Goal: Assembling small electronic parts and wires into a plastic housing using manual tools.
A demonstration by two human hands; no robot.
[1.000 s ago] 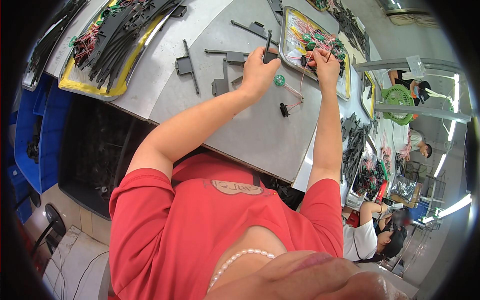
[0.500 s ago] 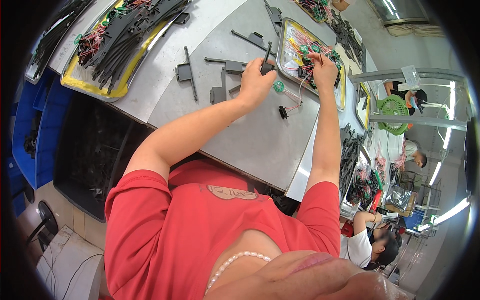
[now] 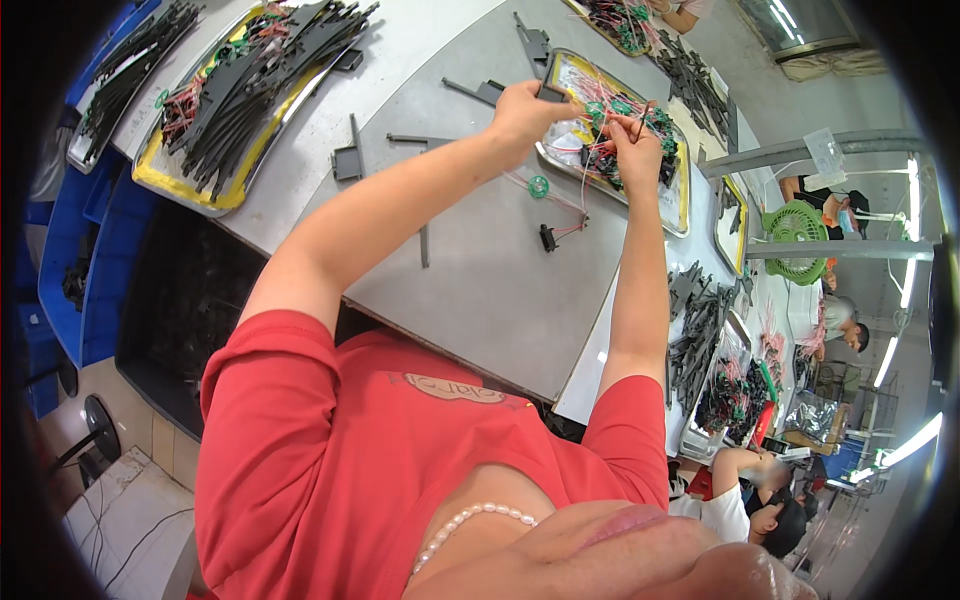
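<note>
My left hand (image 3: 530, 118) is closed on a black plastic part (image 3: 551, 94), mostly hidden by the fingers, at the left edge of a metal tray. My right hand (image 3: 637, 148) pinches thin wires above the tray (image 3: 684, 205), which holds a tangle of red and white wires with green pieces (image 3: 600, 108). From near the fingers a pale wire runs down to a small black connector (image 3: 548, 238) on the table. Beside it lies a green round disc (image 3: 538, 187) with wires. Several black stemmed plastic parts (image 3: 347, 161) lie left of my hands.
A yellow-edged tray (image 3: 160, 180) piled with long black parts stands at the far left. Blue bins (image 3: 85, 300) and a black bin (image 3: 150, 350) sit below the table's left edge. Right of my arm are more black parts (image 3: 695, 320), a green fan (image 3: 797, 240) and co-workers.
My left hand has moved up and right, closer to my right hand over the tray, carrying the black plastic part. The view has shifted slightly; the connector and disc appear farther left.
</note>
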